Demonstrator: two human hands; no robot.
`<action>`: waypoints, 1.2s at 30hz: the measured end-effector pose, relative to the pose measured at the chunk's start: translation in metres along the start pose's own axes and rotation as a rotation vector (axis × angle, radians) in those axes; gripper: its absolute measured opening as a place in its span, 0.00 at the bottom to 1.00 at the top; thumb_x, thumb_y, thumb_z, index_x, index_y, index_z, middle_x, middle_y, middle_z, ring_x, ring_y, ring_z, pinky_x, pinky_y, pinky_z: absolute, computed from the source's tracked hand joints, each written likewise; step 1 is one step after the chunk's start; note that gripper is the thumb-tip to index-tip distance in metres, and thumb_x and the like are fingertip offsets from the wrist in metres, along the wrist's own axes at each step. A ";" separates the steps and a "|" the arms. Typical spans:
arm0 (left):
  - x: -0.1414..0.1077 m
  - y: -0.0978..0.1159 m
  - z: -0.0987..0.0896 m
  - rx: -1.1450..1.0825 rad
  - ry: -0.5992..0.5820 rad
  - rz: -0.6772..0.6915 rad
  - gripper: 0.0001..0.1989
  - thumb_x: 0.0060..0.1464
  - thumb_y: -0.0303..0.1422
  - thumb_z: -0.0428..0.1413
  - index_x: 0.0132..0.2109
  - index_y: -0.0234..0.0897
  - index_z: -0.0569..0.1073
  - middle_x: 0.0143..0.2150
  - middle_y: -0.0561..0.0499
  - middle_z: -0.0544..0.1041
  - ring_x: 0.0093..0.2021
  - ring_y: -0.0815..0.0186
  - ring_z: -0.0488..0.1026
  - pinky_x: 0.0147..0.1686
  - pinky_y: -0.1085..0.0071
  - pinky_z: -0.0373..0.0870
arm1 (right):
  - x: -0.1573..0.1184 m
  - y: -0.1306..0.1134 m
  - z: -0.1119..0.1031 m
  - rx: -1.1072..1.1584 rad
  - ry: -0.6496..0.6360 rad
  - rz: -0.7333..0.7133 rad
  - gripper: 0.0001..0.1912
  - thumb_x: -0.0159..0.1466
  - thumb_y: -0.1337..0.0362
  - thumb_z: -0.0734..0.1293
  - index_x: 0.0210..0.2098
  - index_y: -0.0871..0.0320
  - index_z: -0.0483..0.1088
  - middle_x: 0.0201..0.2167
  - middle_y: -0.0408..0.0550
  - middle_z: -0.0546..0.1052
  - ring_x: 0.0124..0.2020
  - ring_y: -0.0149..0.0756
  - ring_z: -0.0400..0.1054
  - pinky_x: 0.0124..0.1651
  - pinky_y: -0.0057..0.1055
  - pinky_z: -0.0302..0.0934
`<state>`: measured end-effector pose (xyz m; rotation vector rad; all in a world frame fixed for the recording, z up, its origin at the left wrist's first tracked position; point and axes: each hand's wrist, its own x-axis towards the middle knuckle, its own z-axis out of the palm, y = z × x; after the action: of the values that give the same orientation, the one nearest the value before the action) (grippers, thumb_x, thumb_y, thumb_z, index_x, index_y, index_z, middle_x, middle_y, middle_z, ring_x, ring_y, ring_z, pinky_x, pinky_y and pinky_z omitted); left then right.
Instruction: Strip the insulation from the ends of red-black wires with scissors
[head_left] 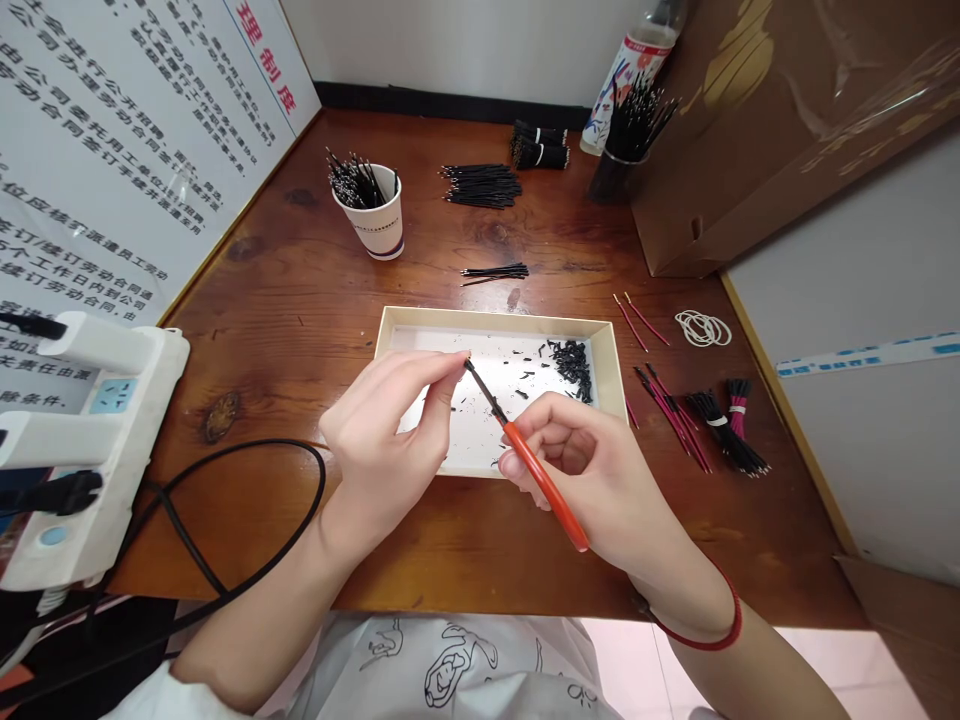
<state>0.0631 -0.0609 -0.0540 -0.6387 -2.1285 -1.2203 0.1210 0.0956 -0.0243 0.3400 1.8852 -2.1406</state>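
Observation:
My left hand (390, 410) is closed in a pinch over the box. Whatever sits between thumb and forefinger is tiny and mostly hidden. My right hand (585, 450) grips a red-handled tool (546, 485) with a narrow dark front end, seen edge-on, so its exact kind is unclear. The tip of this tool meets the left fingertips. Under both hands lies a shallow cream box (499, 322) with a white bottom. Small black scraps (571, 368) are heaped in its right end, and others are scattered across it.
Behind the box are short black wires (495, 272), a larger pile (481, 186) and a paper cup of wires (379, 225). Red wires (679, 420), bundles (724, 435) and white rubber bands (703, 329) lie right. A power strip (142, 400) and black cable (319, 500) occupy the left.

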 end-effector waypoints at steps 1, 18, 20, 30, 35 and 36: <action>0.000 0.000 0.000 -0.010 -0.001 -0.008 0.13 0.53 0.18 0.60 0.39 0.42 0.78 0.34 0.55 0.81 0.34 0.67 0.77 0.36 0.70 0.74 | 0.000 -0.001 0.000 -0.004 0.001 -0.003 0.14 0.50 0.66 0.79 0.25 0.58 0.68 0.17 0.36 0.69 0.17 0.22 0.58 0.18 0.21 0.51; 0.001 0.002 0.003 -0.155 -0.147 -0.182 0.08 0.57 0.21 0.58 0.38 0.37 0.79 0.36 0.52 0.81 0.37 0.69 0.76 0.37 0.74 0.73 | 0.023 0.012 -0.024 -1.018 0.206 -0.305 0.06 0.65 0.70 0.67 0.38 0.60 0.77 0.37 0.52 0.80 0.37 0.40 0.75 0.40 0.36 0.66; -0.001 0.004 0.003 -0.087 -0.169 -0.118 0.08 0.57 0.20 0.58 0.38 0.36 0.79 0.35 0.52 0.81 0.36 0.70 0.77 0.37 0.74 0.73 | 0.022 0.011 -0.017 -0.785 0.256 -0.425 0.06 0.65 0.67 0.68 0.39 0.59 0.77 0.38 0.50 0.81 0.38 0.38 0.75 0.42 0.35 0.68; -0.005 0.009 0.003 -0.056 -0.209 -0.053 0.07 0.58 0.22 0.58 0.37 0.36 0.79 0.34 0.52 0.81 0.35 0.69 0.77 0.36 0.74 0.72 | 0.016 0.008 -0.003 -0.293 0.228 -0.496 0.01 0.61 0.67 0.71 0.32 0.58 0.76 0.31 0.43 0.80 0.31 0.30 0.74 0.35 0.27 0.69; 0.000 0.012 0.001 -0.063 -0.245 -0.173 0.03 0.58 0.26 0.59 0.37 0.36 0.78 0.34 0.53 0.81 0.35 0.69 0.76 0.35 0.73 0.71 | 0.017 0.009 -0.006 -0.335 0.245 -0.455 0.04 0.63 0.65 0.69 0.32 0.58 0.73 0.28 0.43 0.77 0.29 0.29 0.70 0.32 0.29 0.63; 0.001 0.013 0.000 -0.087 -0.273 -0.214 0.01 0.56 0.27 0.60 0.36 0.36 0.77 0.33 0.53 0.81 0.34 0.69 0.76 0.34 0.74 0.70 | 0.017 0.010 -0.006 -0.322 0.254 -0.448 0.04 0.63 0.64 0.69 0.32 0.58 0.72 0.29 0.43 0.77 0.29 0.29 0.70 0.32 0.29 0.63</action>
<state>0.0709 -0.0548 -0.0453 -0.6606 -2.4312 -1.4153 0.1086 0.0991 -0.0406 0.1329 2.6170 -2.0666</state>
